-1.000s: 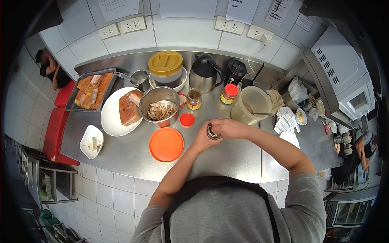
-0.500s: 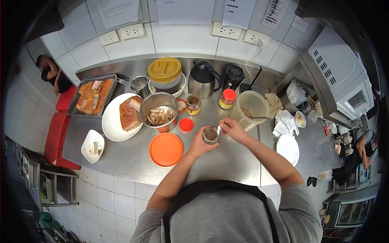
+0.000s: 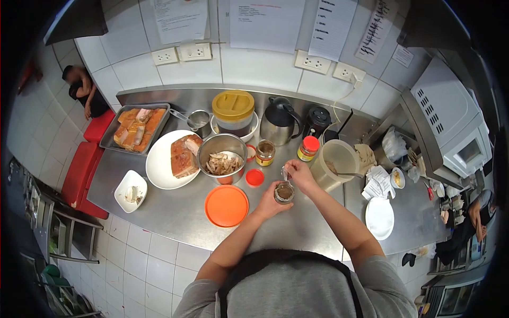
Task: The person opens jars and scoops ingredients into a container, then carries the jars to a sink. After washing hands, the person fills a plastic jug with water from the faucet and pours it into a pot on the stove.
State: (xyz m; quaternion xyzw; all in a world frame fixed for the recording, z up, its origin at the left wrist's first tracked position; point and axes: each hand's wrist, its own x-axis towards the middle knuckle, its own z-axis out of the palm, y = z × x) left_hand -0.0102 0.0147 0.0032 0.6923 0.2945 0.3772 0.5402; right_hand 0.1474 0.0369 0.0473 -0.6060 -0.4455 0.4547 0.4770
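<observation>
My left hand (image 3: 269,203) is wrapped round an open glass jar (image 3: 284,193) with brown contents, above the steel counter. Just up and right of the jar, my right hand (image 3: 300,175) pinches a small piece of silvery foil (image 3: 285,173). A second open jar (image 3: 265,152) with a yellow label stands behind, and a red-capped jar (image 3: 308,148) is to its right. On the counter lie a red lid (image 3: 255,178) and a large orange lid (image 3: 226,205). Left of the jars, a steel bowl (image 3: 221,161) holds pale sliced pieces.
Meat lies on a white plate (image 3: 159,168) and in a metal tray (image 3: 110,139). Behind stand a gold-lidded container (image 3: 233,108) and a thermos jug (image 3: 277,124). A plastic tub (image 3: 334,164), white plates (image 3: 379,218) and a microwave (image 3: 450,127) are rightward. One person sits at far left, another at far right.
My right hand has come off the jar's mouth with the foil, uncovering the brown contents. My left hand has kept hold of the jar. The camera view has shifted.
</observation>
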